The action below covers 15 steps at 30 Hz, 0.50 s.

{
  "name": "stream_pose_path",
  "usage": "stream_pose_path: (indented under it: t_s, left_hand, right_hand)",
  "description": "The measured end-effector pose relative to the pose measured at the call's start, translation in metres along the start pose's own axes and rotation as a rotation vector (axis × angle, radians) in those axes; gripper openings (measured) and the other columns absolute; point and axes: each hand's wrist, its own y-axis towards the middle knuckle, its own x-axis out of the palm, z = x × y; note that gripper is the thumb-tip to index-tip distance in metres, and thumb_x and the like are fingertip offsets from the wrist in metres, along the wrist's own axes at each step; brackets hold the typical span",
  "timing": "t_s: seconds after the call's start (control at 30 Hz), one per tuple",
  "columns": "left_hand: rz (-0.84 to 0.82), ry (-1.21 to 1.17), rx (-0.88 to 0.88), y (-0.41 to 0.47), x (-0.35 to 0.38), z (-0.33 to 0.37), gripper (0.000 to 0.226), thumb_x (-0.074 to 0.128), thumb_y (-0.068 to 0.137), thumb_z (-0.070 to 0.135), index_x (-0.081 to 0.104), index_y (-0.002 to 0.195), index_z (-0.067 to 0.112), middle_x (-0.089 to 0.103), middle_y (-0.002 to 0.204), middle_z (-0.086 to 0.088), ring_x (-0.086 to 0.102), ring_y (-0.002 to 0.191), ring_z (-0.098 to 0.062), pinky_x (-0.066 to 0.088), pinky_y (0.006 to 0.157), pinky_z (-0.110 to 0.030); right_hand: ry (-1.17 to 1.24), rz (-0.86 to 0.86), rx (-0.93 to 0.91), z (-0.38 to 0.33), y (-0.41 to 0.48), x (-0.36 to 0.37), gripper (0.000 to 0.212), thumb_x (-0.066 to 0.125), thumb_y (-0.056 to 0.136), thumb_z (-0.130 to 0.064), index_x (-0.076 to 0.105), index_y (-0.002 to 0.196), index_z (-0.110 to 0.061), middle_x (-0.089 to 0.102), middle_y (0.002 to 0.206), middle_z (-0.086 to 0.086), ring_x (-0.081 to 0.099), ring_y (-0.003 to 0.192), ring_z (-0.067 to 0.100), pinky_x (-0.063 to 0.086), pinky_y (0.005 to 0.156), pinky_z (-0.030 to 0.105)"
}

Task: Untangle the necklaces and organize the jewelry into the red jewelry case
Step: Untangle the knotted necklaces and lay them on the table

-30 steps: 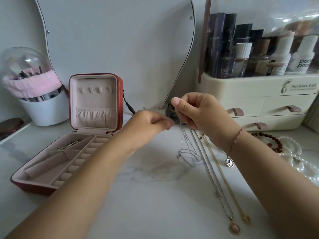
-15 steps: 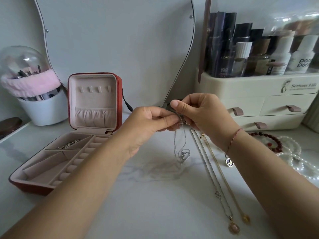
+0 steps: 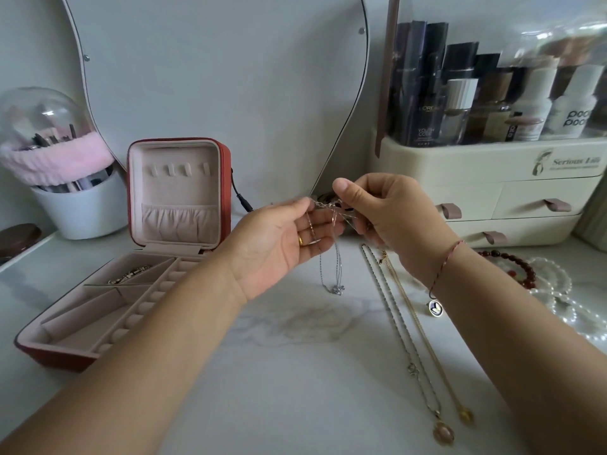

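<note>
Silver necklace (image 3: 332, 257): hanging btwn both hands above the marble table (image 3: 295, 372), in front of the mirror's lower edge. Knotted part is stretching across at the top, two strands are dropping straight down, and a small pendant (image 3: 336, 289) is dangling at the bottom. Can't tell if it's touching the tabletop.
L hand (image 3: 279, 244): palm is facing up twd the camera w/ fingers loosely curling. Thumb + forefinger tips are pinching the chain at its top, and one strand is lying across the fingers. It is wearing a gold ring (image 3: 300, 241).
R hand (image 3: 387, 211): thumb + forefinger are pinching the knotted part from the other side, other fingers are curling in underneath.
R wrist: wearing a red cord bracelet (image 3: 443, 267) w/ a round charm (image 3: 436, 307) hanging off it.
Loose chains: a pink-pendant necklace (image 3: 404, 333) and a gold necklace (image 3: 423, 333) are lying stretched out side by side on the marble, just R of the hanging one, pendants at the near ends.
Red jewelry case (image 3: 56, 359): sitting open on the L, well apart from the hands, lid standing upright. A dark-and-silver piece (image 3: 129, 275) is lying in a back compartment.
Far R: red bead bracelet (image 3: 522, 270) and pearl strand (image 3: 565, 290) are lying near each other by the cream organizer (image 3: 492, 198).
Back: mirror (image 3: 213, 77) is leaning behind the case; brush holder (image 3: 65, 178) is standing far L.
</note>
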Motion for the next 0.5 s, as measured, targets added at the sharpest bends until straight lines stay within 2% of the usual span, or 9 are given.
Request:
stream_pose_path:
  t_s: [0.1,0.17,0.27,0.33,0.4,0.5]
  left_hand:
    - [0.014,-0.006,-0.015,-0.0002,0.0016,-0.0029,0.016,0.044,0.096,0.018,0.054,0.084,0.015,0.066,0.071,-0.003,0.056,0.054,-0.009,0.044,0.05,-0.018]
    - [0.013,0.037,-0.003,0.0007,0.0013,-0.0031,0.007,0.053,0.087,0.021,0.055,0.085,0.015,0.061,0.069,0.0,0.045,0.05,-0.007,0.034,0.046,-0.016]
    - [-0.006,0.154,0.008,-0.0007,0.0012,-0.0025,0.012,0.061,0.077,0.026,0.061,0.085,0.017,0.051,0.066,0.004,0.035,0.049,-0.006,0.023,0.047,-0.017]
    - [-0.02,0.199,0.021,-0.0018,0.002,-0.0022,0.004,0.064,0.075,0.025,0.065,0.073,0.022,0.043,0.062,0.005,0.03,0.049,-0.005,0.017,0.049,-0.019]
    - [-0.02,0.222,0.025,-0.0026,0.0022,-0.0024,0.012,0.065,0.074,0.022,0.068,0.063,0.023,0.037,0.058,0.007,0.026,0.048,-0.005,0.014,0.049,-0.019]
    - [-0.016,0.22,0.04,-0.002,0.0022,-0.0033,0.007,0.067,0.071,0.018,0.072,0.067,0.021,0.033,0.054,0.007,0.024,0.045,-0.004,0.014,0.046,-0.018]
  right_hand:
    - [0.06,-0.011,-0.019,-0.0023,-0.002,0.0003,0.035,0.062,0.088,-0.032,0.053,0.07,-0.003,0.045,0.04,-0.001,0.03,0.03,0.005,0.023,0.033,0.013]
    - [0.115,-0.022,-0.023,-0.0034,-0.0025,0.0,0.032,0.061,0.089,-0.031,0.054,0.078,-0.002,0.043,0.042,0.001,0.03,0.03,0.005,0.022,0.032,0.013]
    - [0.171,-0.036,-0.033,-0.0029,-0.0017,-0.0007,0.032,0.061,0.089,-0.031,0.053,0.076,-0.002,0.04,0.041,0.002,0.029,0.031,0.006,0.022,0.033,0.013]
    - [0.181,-0.039,-0.046,-0.0024,-0.0014,-0.001,0.032,0.062,0.088,-0.031,0.052,0.069,-0.006,0.039,0.04,0.001,0.028,0.031,0.006,0.022,0.033,0.013]
    - [0.184,-0.039,-0.053,-0.0024,-0.0014,-0.0013,0.032,0.063,0.086,-0.03,0.052,0.066,-0.008,0.038,0.037,-0.002,0.027,0.03,0.006,0.021,0.033,0.013]
    - [0.192,-0.046,-0.049,-0.0022,-0.0012,-0.0013,0.034,0.065,0.079,-0.036,0.052,0.065,-0.008,0.036,0.037,-0.002,0.025,0.03,0.007,0.02,0.033,0.014]
